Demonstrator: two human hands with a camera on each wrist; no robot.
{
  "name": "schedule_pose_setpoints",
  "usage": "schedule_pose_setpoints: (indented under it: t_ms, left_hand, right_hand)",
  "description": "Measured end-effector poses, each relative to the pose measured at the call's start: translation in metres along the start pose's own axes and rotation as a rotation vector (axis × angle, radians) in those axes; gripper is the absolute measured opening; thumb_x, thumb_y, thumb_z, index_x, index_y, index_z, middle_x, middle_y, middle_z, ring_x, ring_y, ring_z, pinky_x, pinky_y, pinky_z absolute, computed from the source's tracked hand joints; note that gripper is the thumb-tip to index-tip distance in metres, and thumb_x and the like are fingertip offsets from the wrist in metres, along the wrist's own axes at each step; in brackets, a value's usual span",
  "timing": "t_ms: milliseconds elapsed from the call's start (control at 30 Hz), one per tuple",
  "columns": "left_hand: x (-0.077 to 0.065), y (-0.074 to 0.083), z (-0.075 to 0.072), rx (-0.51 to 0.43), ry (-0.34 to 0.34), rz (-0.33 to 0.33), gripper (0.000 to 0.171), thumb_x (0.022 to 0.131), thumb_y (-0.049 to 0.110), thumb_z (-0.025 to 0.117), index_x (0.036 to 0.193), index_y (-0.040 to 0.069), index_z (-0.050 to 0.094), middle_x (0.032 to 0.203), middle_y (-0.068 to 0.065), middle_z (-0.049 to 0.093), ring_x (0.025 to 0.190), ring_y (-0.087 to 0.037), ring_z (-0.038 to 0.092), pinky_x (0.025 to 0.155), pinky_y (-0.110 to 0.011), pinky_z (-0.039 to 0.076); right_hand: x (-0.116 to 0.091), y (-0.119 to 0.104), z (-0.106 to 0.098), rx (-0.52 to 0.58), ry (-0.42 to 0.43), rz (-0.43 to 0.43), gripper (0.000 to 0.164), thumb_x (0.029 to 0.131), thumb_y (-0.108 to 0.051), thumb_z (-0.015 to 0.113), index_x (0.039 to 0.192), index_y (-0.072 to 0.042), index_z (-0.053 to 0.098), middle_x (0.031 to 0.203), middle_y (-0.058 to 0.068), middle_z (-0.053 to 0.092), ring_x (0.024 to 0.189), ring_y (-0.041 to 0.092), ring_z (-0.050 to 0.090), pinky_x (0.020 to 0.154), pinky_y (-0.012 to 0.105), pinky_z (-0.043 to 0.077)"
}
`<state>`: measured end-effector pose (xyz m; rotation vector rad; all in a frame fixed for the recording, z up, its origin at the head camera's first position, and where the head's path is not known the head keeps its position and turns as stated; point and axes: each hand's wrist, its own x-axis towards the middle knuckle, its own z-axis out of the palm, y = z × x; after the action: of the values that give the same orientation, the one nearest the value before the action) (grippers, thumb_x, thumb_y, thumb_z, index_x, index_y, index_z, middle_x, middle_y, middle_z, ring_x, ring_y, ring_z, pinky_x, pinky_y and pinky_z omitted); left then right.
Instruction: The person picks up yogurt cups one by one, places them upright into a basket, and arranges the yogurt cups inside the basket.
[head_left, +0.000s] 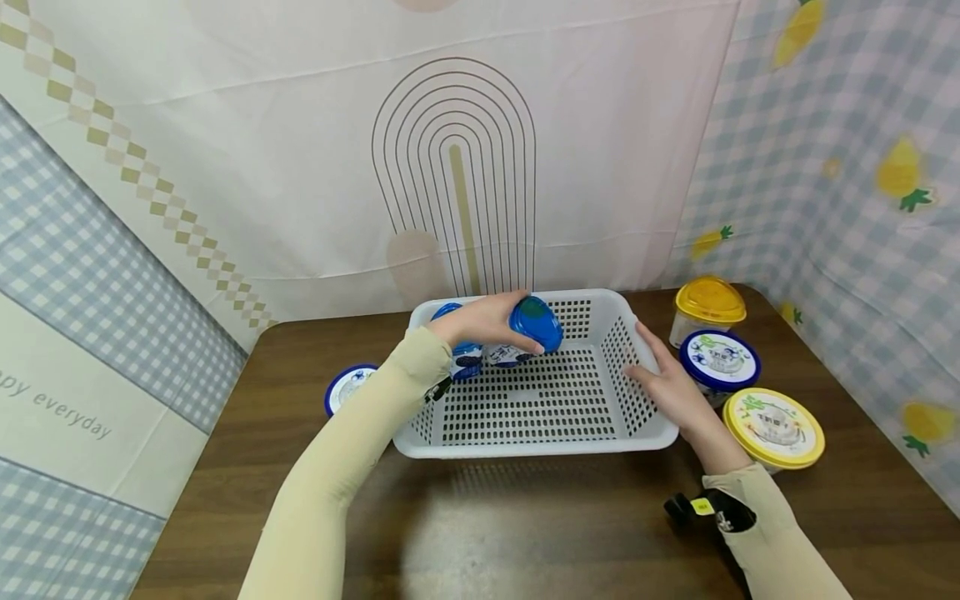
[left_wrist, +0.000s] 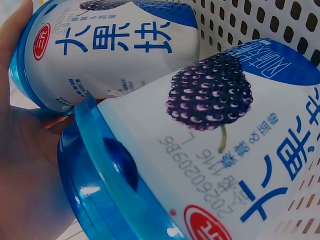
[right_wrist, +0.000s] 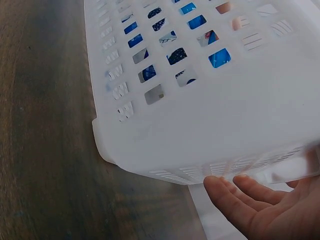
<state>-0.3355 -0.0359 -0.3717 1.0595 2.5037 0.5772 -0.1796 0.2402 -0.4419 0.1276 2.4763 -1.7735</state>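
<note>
Brown wood-grain tabletop (head_left: 247,475), patterned cloth backdrop (head_left: 315,200). Left grip (head_left: 487,321) curled round lid end of tilted, blue-lidded white cylindrical cup (head_left: 537,323) inside perforated white plastic basket (head_left: 540,404); right grip (head_left: 669,387) pinches basket's end rim. Cup likely stiff, fairly light, lid perhaps slippery; best held round body just below lid.

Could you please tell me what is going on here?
A person's left hand grips a blue-lidded cup in a white basket, with a second cup beside it. The right hand holds the basket's right end. On the table, three lidded tubs stand to the right and another tub to the left.
</note>
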Motion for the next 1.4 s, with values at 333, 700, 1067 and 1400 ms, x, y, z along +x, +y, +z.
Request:
schedule_pose_setpoints:
  t_ms: [333,700,1067,1400]
  left_hand:
    - [0.0009,0.0005,0.0026,0.059,0.0,-0.001,0.106,0.081,0.064,0.074,0.159,0.012,0.025,0.149,-0.008,0.048,0.13,-0.023,0.051,0.105,-0.041,0.045]
    - [-0.0002,0.0008,0.0029,0.117,0.006,-0.002,0.108,0.082,0.067,0.071,0.16,0.01,0.021,0.154,-0.009,0.042,0.135,-0.024,0.047,0.108,-0.041,0.042]
    - [-0.0037,0.0023,0.0008,0.138,-0.005,-0.03,0.111,0.081,0.07,0.069,0.162,0.013,0.019,0.16,-0.01,0.032,0.14,-0.027,0.041,0.111,-0.045,0.039]
    - [-0.0068,-0.0012,0.0004,0.214,0.005,-0.04,0.113,0.079,0.076,0.066,0.162,0.017,0.017,0.165,-0.01,0.022,0.144,-0.029,0.035,0.112,-0.046,0.038]
  right_hand:
    - [0.0022,0.0014,0.0012,0.012,-0.003,0.005,0.079,0.105,-0.017,0.046,0.161,-0.038,-0.005,0.163,0.027,0.014,0.13,0.055,0.044,0.083,0.064,0.052]
    - [0.0025,0.0018,0.0005,0.013,-0.005,0.007,0.078,0.106,-0.017,0.046,0.161,-0.037,-0.005,0.163,0.027,0.015,0.13,0.055,0.044,0.083,0.064,0.053]
    - [-0.0004,-0.001,0.0005,0.003,0.001,0.002,0.079,0.105,-0.018,0.048,0.161,-0.037,-0.005,0.164,0.025,0.015,0.13,0.054,0.043,0.084,0.064,0.052]
    - [-0.0015,-0.0022,0.0009,-0.006,0.005,0.002,0.079,0.105,-0.021,0.047,0.161,-0.037,-0.005,0.164,0.026,0.014,0.131,0.055,0.043,0.084,0.065,0.052]
